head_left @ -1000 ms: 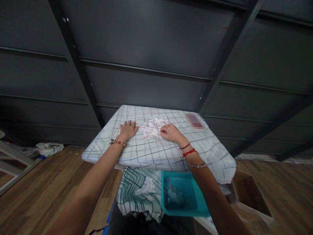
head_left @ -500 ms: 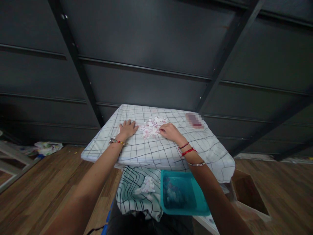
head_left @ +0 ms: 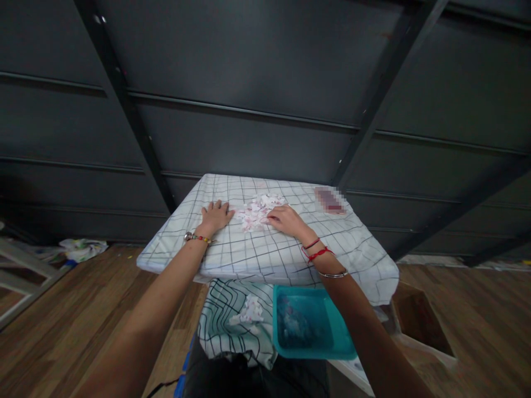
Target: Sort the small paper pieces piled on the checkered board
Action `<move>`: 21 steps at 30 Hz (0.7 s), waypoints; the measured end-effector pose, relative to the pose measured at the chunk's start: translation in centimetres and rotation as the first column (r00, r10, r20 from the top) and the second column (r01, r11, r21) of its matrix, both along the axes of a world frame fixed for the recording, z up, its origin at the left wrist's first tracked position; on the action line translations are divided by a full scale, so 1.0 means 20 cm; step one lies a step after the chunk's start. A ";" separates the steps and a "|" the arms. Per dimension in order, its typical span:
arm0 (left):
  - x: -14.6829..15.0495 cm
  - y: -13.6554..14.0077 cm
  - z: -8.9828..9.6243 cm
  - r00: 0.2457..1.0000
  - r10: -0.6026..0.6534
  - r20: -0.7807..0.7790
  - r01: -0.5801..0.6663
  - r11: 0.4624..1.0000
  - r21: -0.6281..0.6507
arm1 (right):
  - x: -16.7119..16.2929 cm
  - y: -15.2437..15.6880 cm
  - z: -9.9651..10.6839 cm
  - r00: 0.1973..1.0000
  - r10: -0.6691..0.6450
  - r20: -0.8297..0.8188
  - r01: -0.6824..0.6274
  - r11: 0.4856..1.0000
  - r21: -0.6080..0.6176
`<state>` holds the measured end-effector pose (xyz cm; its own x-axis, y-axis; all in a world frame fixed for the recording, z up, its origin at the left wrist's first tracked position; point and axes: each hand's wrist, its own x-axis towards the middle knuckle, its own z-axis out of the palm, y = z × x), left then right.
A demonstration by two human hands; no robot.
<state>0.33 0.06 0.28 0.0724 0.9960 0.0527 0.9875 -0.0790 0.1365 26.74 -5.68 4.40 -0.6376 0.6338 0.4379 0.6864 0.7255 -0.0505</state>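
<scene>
My left hand (head_left: 214, 216) lies flat on the checked cloth (head_left: 232, 257) that covers the table, fingers spread, just left of a loose pile of small white pieces with pink-red marks (head_left: 258, 209). At the pile's right edge, my right hand (head_left: 287, 220) has thumb and fingers pinched together against the pieces. Whatever is between those fingertips is too small to make out. More of the white pieces (head_left: 251, 309) lie on a green-and-white checked cloth (head_left: 219, 331) over my lap.
A teal plastic tray (head_left: 346, 349), with a dark, cloudy patch inside, sits beside the lap cloth. A pixelated reddish object (head_left: 330, 200) lies at the table's back right. An open box (head_left: 421, 320) stands on the floor to the right. Dark panels (head_left: 249, 143) rise behind the table.
My right hand has shifted very slightly left along the pile. The left hand stays flat in place, and the camera view has moved a little.
</scene>
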 end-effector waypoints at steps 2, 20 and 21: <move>0.00 0.00 0.00 1.000 0.000 -0.001 0.000 1.000 -0.002 | 0.00 -0.01 0.00 0.999 0.048 -0.006 -0.048 0.999 -0.011; 0.00 -0.01 0.00 1.000 -0.001 0.005 0.001 1.000 0.005 | 0.00 -0.03 0.01 0.994 0.093 -0.065 -0.097 0.992 -0.075; 0.00 -0.01 0.00 1.000 0.000 0.005 0.000 1.000 0.003 | 0.00 -0.03 0.02 0.992 0.096 -0.076 -0.101 0.993 -0.067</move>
<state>0.43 -0.08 0.33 0.0725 0.9958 0.0562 0.9867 -0.0798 0.1414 26.74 -6.34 4.72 -0.6667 0.6003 0.4417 0.6043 0.7823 -0.1511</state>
